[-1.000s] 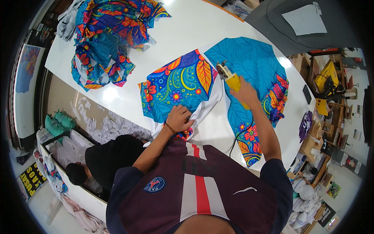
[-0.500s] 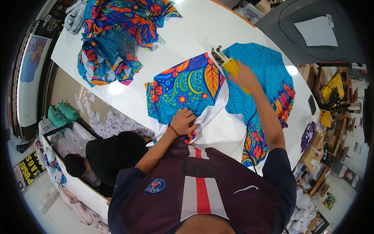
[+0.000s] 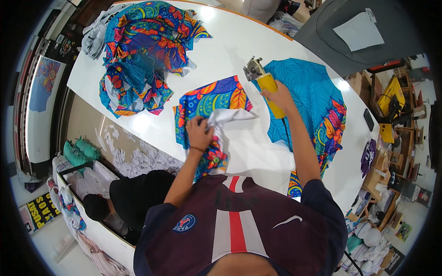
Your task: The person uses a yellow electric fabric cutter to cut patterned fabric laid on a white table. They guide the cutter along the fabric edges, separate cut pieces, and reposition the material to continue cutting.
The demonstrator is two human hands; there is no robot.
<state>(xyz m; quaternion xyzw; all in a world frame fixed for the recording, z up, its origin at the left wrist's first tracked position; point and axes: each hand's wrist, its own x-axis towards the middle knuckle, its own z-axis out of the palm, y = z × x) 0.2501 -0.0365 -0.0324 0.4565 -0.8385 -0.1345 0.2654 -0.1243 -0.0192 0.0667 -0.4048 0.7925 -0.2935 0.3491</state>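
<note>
My right hand is wrapped round the yellow body of an electric rotary cutter. Its round metal blade points away from me, at the left edge of a teal leaf-patterned fabric piece. My left hand is closed on a flower-printed fabric piece, bunching it up. Part of that piece is folded over, so its white underside shows beside my fingers. Bare white table separates the two pieces. The teal piece carries a flowered border along its right side.
Crumpled printed fabric lies heaped at the far left of the white table. A phone rests near the right edge. Left of the table, a person in black bends beside white scraps on the floor.
My left hand has moved left and a little away from me, folding the flowered piece and pulling it clear of the teal one. The cutter has turned, so its blade shows more.
</note>
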